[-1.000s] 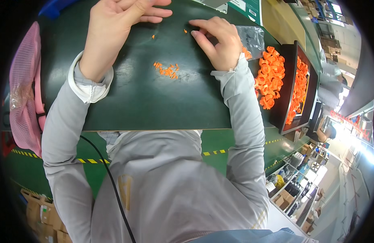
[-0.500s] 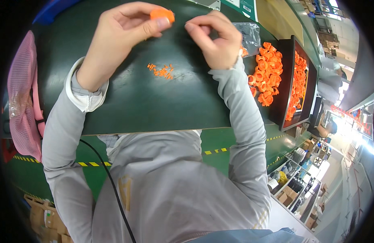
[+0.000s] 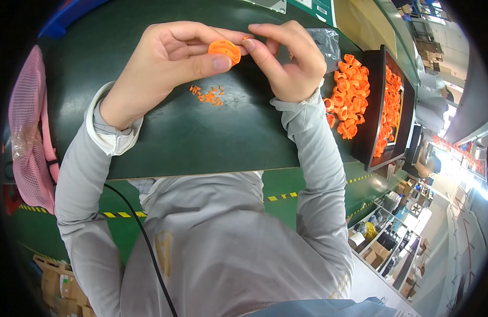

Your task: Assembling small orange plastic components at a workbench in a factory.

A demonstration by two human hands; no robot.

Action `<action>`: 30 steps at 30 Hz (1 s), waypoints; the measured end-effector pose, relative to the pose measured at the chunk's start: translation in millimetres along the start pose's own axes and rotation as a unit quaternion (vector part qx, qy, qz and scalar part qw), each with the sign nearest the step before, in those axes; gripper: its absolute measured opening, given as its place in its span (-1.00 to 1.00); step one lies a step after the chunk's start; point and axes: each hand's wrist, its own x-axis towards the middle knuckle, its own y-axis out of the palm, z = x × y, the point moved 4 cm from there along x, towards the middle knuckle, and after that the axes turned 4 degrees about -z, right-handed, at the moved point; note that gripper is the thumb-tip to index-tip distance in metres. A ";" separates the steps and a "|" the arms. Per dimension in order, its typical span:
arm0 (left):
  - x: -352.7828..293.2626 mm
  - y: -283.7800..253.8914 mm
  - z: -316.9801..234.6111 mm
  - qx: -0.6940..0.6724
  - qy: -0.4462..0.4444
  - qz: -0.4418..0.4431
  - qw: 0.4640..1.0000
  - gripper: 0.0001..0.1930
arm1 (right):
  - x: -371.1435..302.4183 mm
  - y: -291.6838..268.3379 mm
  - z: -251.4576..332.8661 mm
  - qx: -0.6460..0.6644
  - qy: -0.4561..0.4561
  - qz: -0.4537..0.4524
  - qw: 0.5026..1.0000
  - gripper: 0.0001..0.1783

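Note:
Between the thumb and fingers of my left hand point(image 3: 172, 61) is a round orange plastic part point(image 3: 224, 51), its hollow face turned partly toward me. My right hand point(image 3: 294, 63) is closed in a pinch beside it, with a small orange bit point(image 3: 245, 38) at the thumb tip. The fingertips of both hands nearly meet there. Below them, a scatter of small orange bits point(image 3: 208, 96) lies on the dark green tabletop point(image 3: 217, 142).
On the right sits a heap of orange plastic parts point(image 3: 350, 95), next to a black bin point(image 3: 368, 105) holding more. A clear plastic bag point(image 3: 326, 45) lies behind my right hand. A pink mesh item point(image 3: 28, 132) is at the left edge, a blue object point(image 3: 69, 18) at far left.
The two hands have come together, my left moving right and slightly nearer. The orange part has turned so its hollow side shows. A small bit now shows at my right thumb.

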 end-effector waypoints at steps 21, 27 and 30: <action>-4.7 7.2 -7.4 0.391 0.188 -0.082 0.897 -0.77 | -1.4 8.6 19.0 -0.021 -0.059 0.024 0.998 -0.85; -6.7 8.7 -5.7 0.402 0.194 -0.079 0.892 -0.76 | -2.5 12.9 18.0 -0.027 -0.067 0.038 0.997 -0.85; -8.6 10.6 -4.0 0.410 0.207 -0.070 0.886 -0.76 | -1.9 14.5 17.2 -0.021 -0.049 0.050 0.997 -0.85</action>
